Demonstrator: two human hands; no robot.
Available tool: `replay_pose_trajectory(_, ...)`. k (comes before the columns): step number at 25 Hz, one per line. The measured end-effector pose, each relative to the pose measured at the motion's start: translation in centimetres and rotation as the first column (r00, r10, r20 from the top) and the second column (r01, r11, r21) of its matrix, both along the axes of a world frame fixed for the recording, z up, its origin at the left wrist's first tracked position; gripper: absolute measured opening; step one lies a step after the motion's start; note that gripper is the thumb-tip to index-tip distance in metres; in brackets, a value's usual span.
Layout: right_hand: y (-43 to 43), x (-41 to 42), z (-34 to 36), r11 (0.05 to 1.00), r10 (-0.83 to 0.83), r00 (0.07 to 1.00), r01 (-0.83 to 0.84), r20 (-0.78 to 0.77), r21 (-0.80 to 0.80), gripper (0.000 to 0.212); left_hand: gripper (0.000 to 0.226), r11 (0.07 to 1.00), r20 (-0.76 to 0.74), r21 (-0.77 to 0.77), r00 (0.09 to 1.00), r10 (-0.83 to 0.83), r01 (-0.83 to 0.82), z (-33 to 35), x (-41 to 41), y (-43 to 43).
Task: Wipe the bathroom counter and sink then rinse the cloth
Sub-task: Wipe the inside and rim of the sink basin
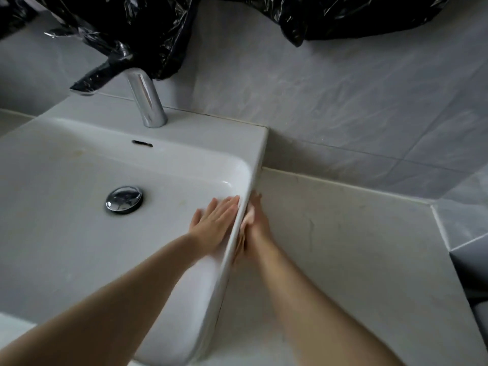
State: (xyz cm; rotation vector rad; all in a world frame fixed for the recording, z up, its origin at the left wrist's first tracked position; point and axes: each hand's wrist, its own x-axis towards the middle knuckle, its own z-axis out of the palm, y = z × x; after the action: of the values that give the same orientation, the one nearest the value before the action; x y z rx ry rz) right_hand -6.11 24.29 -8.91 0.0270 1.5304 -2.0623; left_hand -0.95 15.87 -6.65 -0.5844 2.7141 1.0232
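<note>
A white rectangular sink (79,165) stands on a pale counter (343,247). My left hand (215,224) lies flat with straight fingers on the inside of the sink's right wall. Just outside that wall, my right hand (257,223) presses a small pale cloth (248,216) against the sink's outer right side, down by the counter. The sink's rim hides most of the cloth and part of my right hand. A chrome drain plug (124,199) sits in the basin.
A chrome tap (146,100) rises at the sink's back edge, with black plastic sheeting (126,30) hanging over it and along the grey tiled wall (330,88). The counter ends at a tiled corner (446,228) on the right.
</note>
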Motion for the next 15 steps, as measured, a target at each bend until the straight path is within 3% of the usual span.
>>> replay_pose_trajectory(1, -0.8, -2.2, 0.3, 1.000, -0.016, 0.996, 0.018, 0.087, -0.019, 0.057, 0.044, 0.995, -0.008, 0.092, 1.000, 0.025, -0.024, 0.0, -0.4, 0.0)
replay_pose_trajectory(3, -2.6, -3.3, 1.2, 0.996, -0.084, 0.991, 0.079, 0.105, 0.046, 0.063, 0.044, 0.984, -0.046, 0.160, 0.995, 0.084, -0.076, -0.4, -1.0, 0.3)
replay_pose_trajectory(5, -2.9, -0.8, 0.3, 0.992, -0.053, 0.976, 0.075, 0.210, -0.098, 0.071, 0.043, 0.995, -0.041, 0.072, 0.997, 0.070, -0.067, -0.8, -1.0, 0.5)
replay_pose_trajectory(7, -1.8, 2.7, 0.2, 0.970, -0.046, 0.970, 0.101, 0.238, -0.222, 0.056, 0.045, 0.997, -0.039, -0.075, 0.999, 0.024, -0.027, -0.8, -0.7, 0.5)
replay_pose_trajectory(9, -1.7, 1.8, 1.5, 0.879, -0.028, 0.951, 0.169, 0.306, -0.445, 0.063, 0.045, 0.997, -0.046, -0.063, 0.998, 0.042, -0.045, -0.5, -0.5, 0.5)
replay_pose_trajectory(11, -2.4, -3.9, 0.9, 0.939, 0.001, 0.992, 0.044, 0.128, -0.342, 0.071, 0.045, 0.998, -0.052, 0.009, 0.997, 0.061, -0.060, 0.0, -0.5, 0.7)
replay_pose_trajectory(12, -3.6, -6.5, 0.2, 0.991, -0.077, 0.997, 0.076, 0.000, -0.112, 0.077, 0.045, 0.998, -0.048, 0.022, 0.997, 0.058, -0.057, 0.2, -0.6, 0.8)
replay_pose_trajectory(13, -4.6, -9.8, 0.2, 0.991, -0.122, 0.992, 0.120, -0.030, -0.061, 0.088, 0.046, 0.999, -0.045, 0.025, 0.998, 0.048, -0.047, 0.3, -0.7, 0.8)
replay_pose_trajectory(14, -4.6, -11.0, -0.2, 0.983, -0.157, 0.988, 0.156, 0.007, -0.094, 0.100, 0.046, 0.999, -0.050, 0.032, 0.998, 0.046, -0.044, 0.3, -0.8, 0.8)
replay_pose_trajectory(15, -4.7, -10.8, -0.3, 0.986, -0.083, 0.997, 0.080, -0.010, -0.148, 0.099, 0.046, 0.998, -0.054, 0.042, 0.997, 0.048, -0.046, 0.4, -0.8, 0.8)
